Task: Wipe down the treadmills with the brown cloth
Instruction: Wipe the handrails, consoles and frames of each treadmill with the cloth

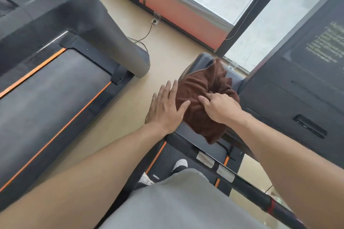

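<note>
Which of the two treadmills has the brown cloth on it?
The right treadmill, the one the person stands on: the brown cloth lies on its arm under both hands. The left treadmill across the floor gap has none.

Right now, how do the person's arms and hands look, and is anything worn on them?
Both forearms are bare as far as the picture shows: no sleeve in sight. The left hand and the right hand wear no gloves, and no watch, band or ring shows on either.

One head-worn wide-angle view looks steeply down, tilted, close over the treadmill (305, 87) console.
</note>
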Demonstrator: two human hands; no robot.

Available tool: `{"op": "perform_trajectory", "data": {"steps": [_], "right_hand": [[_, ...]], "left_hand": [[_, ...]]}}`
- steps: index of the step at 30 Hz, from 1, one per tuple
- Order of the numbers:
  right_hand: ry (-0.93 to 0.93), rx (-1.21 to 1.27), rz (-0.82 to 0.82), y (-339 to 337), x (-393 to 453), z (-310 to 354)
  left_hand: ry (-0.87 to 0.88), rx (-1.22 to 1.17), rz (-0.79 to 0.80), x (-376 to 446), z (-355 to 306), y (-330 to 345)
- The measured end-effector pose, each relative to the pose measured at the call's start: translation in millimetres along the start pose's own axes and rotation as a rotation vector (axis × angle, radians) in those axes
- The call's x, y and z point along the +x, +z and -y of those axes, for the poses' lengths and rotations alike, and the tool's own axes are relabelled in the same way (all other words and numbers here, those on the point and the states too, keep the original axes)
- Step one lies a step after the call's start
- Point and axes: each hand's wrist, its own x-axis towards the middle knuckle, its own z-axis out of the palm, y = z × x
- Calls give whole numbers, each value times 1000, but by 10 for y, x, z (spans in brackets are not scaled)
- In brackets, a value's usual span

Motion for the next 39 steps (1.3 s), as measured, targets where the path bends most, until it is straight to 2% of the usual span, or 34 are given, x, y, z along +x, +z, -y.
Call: {"op": "perform_trajectory", "data": {"steps": [2, 4, 7, 10, 13, 18, 21, 23, 24, 26, 28, 31, 34, 36, 39], "right_hand": [[28, -50, 112, -57, 87, 14], [77, -23, 146, -58, 166, 80], [-36, -66, 2, 13, 161, 20], [-151, 12, -116, 83, 88, -175], [-123, 38, -82, -38, 108, -247], [-63, -213, -64, -105, 54, -95], [-66, -271, -33, -56, 59, 46], [-78, -286, -103, 75, 37, 42], [-79, -277, -141, 168, 38, 12], [-16, -113, -125, 272, 57, -28], [-32, 42, -125, 296, 103, -44], [-88, 110, -231, 306, 112, -51], [-89, 180, -223, 191, 34, -108], [-24, 138, -178, 60, -28, -154], [45, -115, -202, -23, -101, -9]], "left_hand": [[-1, 40, 28, -11, 19, 6], [8, 79, 29, -10, 19, 16], [3, 113, 6, 30, 5, 36], [3, 130, -1, 35, -10, 54], [7, 121, -2, 35, -5, 46], [14, 113, 5, 18, 20, 35], [17, 114, 2, 16, 21, 23], [24, 97, 7, 20, 19, 27], [28, 98, 2, 22, 20, 31], [33, 106, -10, 32, 20, 36], [31, 109, -10, 36, 12, 42], [31, 120, -11, 43, -9, 35], [31, 124, -9, 49, -8, 23], [30, 124, -4, 29, -5, 24], [32, 128, 2, 12, 4, 20]]}}
